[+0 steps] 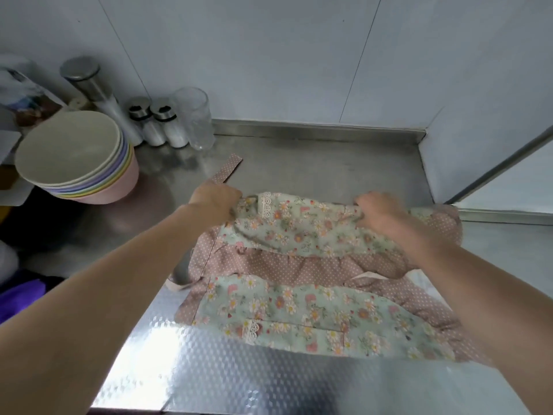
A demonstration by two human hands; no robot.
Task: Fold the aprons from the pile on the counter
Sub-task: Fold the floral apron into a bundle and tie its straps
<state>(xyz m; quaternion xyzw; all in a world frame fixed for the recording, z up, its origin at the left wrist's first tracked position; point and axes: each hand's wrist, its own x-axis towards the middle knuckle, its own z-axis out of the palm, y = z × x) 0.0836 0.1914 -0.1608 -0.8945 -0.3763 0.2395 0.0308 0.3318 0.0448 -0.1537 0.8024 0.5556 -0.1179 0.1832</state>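
A floral apron with a pink dotted border lies spread on the steel counter, and everything else sits around it. The left hand grips the apron's far left edge, fingers curled over the cloth, and the right hand grips the far right edge the same way, fingers bunched round a fold of the flowered fabric. Between the two hands the far part of the apron is raised off the counter and doubled toward the near part, which lies flat with its lace-trimmed pocket showing. A pink dotted strap runs out from behind the left hand, away from the apron, flat on the steel. Left of the apron, well apart from it, stands a stack of pastel bowls. Beyond the apron's far left corner, against the wall, stand two small shakers with dark caps, a clear glass just beside them, and a tall metal-capped bottle behind the bowls. Near the apron's near edge the counter is covered by a shiny patterned foil sheet. A purple cloth shows at the far left, below the bowls.
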